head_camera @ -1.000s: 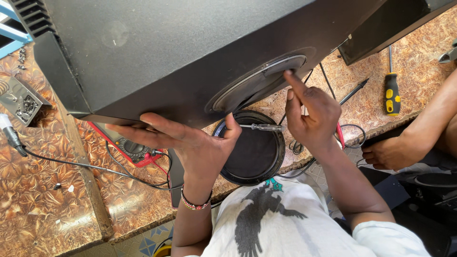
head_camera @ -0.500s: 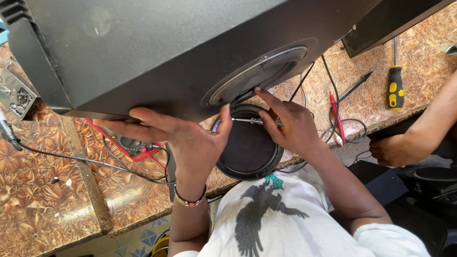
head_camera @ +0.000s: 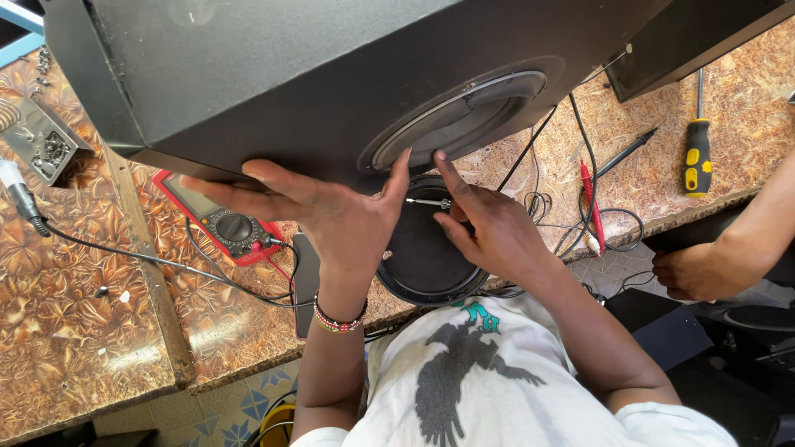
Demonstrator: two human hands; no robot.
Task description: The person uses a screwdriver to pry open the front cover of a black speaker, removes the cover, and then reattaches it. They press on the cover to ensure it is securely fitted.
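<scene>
A large black speaker cabinet [head_camera: 273,74] lies tilted on the patterned table, its round opening [head_camera: 460,120] facing me. My left hand [head_camera: 331,219], with a beaded bracelet, is spread flat against the cabinet's lower edge and holds nothing. My right hand [head_camera: 489,228] pinches a slim metal screw [head_camera: 426,201] just below the opening, its index finger touching the rim. The screw's tip points at my left thumb. A round black speaker driver [head_camera: 422,265] lies on the table under both hands.
A red multimeter [head_camera: 219,217] with leads sits left of my hands. Red and black probes [head_camera: 592,207] and a yellow-and-black screwdriver [head_camera: 697,157] lie at the right. A soldering iron [head_camera: 21,199] is at the far left. Another person's hand [head_camera: 696,269] rests at the right table edge.
My right hand came down from the opening's rim and moved left, bringing the screw close to my left thumb. My left hand stayed pressed on the cabinet.
</scene>
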